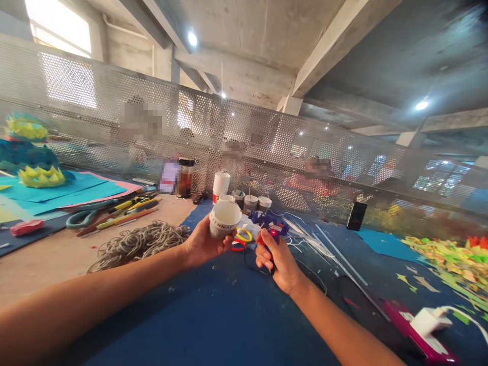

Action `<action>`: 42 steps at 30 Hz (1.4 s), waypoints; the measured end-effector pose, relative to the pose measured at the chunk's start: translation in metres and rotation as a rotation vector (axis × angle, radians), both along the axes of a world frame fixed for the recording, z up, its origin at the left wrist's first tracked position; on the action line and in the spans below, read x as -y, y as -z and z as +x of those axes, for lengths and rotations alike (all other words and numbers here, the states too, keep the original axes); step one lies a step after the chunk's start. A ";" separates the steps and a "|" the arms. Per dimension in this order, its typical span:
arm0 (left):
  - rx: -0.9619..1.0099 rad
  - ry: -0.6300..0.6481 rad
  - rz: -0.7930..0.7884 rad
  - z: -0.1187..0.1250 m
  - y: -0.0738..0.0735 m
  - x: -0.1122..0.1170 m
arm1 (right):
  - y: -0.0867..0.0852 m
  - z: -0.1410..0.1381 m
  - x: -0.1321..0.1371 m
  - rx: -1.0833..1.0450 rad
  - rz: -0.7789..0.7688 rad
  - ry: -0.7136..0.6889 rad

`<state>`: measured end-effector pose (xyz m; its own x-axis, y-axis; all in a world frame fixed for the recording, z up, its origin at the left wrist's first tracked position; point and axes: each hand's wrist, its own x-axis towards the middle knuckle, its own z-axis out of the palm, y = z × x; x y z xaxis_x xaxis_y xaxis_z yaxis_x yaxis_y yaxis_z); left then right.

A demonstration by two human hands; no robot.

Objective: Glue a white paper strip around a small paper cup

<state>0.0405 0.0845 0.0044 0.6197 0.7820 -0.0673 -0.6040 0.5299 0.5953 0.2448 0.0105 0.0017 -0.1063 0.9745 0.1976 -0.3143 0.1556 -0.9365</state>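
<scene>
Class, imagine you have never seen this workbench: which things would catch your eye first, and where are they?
A newcomer would probably look first to the centre, where the left hand holds a white cup and the right hand grips a blue tool showing a red light. Next might come the tangle of grey cord on the left and the colourful heap of pieces at far right.

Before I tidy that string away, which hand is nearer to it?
Left. The left hand, holding a cup, is just to the string's right; the right hand is farther right, past the cup.
</scene>
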 end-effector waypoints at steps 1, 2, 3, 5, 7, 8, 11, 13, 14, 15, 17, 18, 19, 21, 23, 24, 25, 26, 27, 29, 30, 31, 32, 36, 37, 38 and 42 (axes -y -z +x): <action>-0.004 -0.007 -0.003 0.000 0.000 0.000 | 0.001 0.000 0.000 0.001 -0.007 -0.007; -0.008 -0.013 -0.006 0.000 -0.001 0.001 | 0.002 0.000 0.000 0.003 -0.010 -0.014; -0.012 -0.013 -0.008 0.000 -0.001 0.001 | 0.003 0.000 0.000 0.007 -0.010 -0.023; -0.014 -0.011 -0.006 0.001 -0.001 0.001 | 0.004 -0.001 0.001 0.024 -0.001 -0.035; -0.018 -0.009 -0.001 0.002 0.000 0.001 | 0.005 -0.002 0.002 0.053 0.014 -0.031; -0.020 -0.012 0.002 0.002 0.001 0.000 | 0.005 -0.003 0.002 0.072 0.024 -0.024; -0.024 -0.021 0.006 0.002 0.003 -0.002 | 0.003 -0.002 0.003 0.122 0.055 0.001; -0.019 -0.014 0.012 0.002 0.003 -0.003 | 0.001 -0.001 0.002 0.134 0.071 0.024; -0.015 -0.012 0.014 0.002 0.003 -0.003 | 0.000 0.000 0.002 0.135 0.076 0.039; -0.012 -0.012 0.014 0.002 0.003 -0.003 | -0.001 0.001 0.001 0.137 0.082 0.055; -0.007 -0.016 0.015 0.001 0.001 -0.002 | -0.002 0.004 0.000 0.146 0.090 0.081; -0.005 -0.018 0.017 0.001 0.000 -0.001 | -0.003 0.005 -0.001 0.153 0.092 0.086; -0.002 -0.021 0.019 0.001 0.000 -0.001 | -0.002 0.006 -0.002 0.162 0.092 0.087; 0.004 -0.027 0.024 0.001 0.000 0.000 | -0.002 0.007 -0.002 0.178 0.090 0.085; 0.003 -0.022 0.021 0.001 0.002 -0.001 | 0.000 0.006 -0.002 0.200 0.092 0.084; 0.001 -0.015 0.018 0.000 0.004 -0.003 | 0.000 0.006 -0.002 0.214 0.095 0.085; -0.002 -0.005 0.016 0.000 0.005 -0.004 | 0.000 0.005 -0.001 0.231 0.099 0.085; -0.005 0.005 0.016 0.000 0.007 -0.005 | 0.001 0.005 -0.001 0.251 0.103 0.087; -0.004 0.011 0.019 0.000 0.008 -0.006 | 0.001 0.004 0.000 0.272 0.108 0.088; -0.001 0.014 0.024 0.000 0.011 -0.008 | 0.000 0.003 0.001 0.304 0.120 0.092; 0.000 0.017 0.026 0.000 0.011 -0.008 | 0.000 0.003 0.001 0.311 0.128 0.092; 0.001 0.021 0.026 0.000 0.011 -0.008 | -0.001 0.003 0.001 0.310 0.134 0.091; 0.002 0.026 0.025 0.000 0.011 -0.008 | -0.002 0.004 0.001 0.301 0.136 0.090; 0.003 0.021 0.015 0.000 0.007 -0.005 | -0.005 0.007 -0.001 0.241 0.140 0.111; 0.003 0.011 0.012 0.000 0.006 -0.004 | -0.005 0.008 -0.001 0.232 0.143 0.118; -0.001 0.004 0.008 0.000 0.006 -0.004 | -0.005 0.009 -0.001 0.226 0.144 0.122; -0.024 0.013 -0.005 0.000 0.006 -0.004 | -0.003 0.010 -0.003 0.214 0.119 0.116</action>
<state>0.0405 0.0886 -0.0015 0.6279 0.7735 -0.0862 -0.5830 0.5408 0.6064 0.2549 0.0133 0.0051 -0.0469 0.9539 0.2965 -0.0846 0.2919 -0.9527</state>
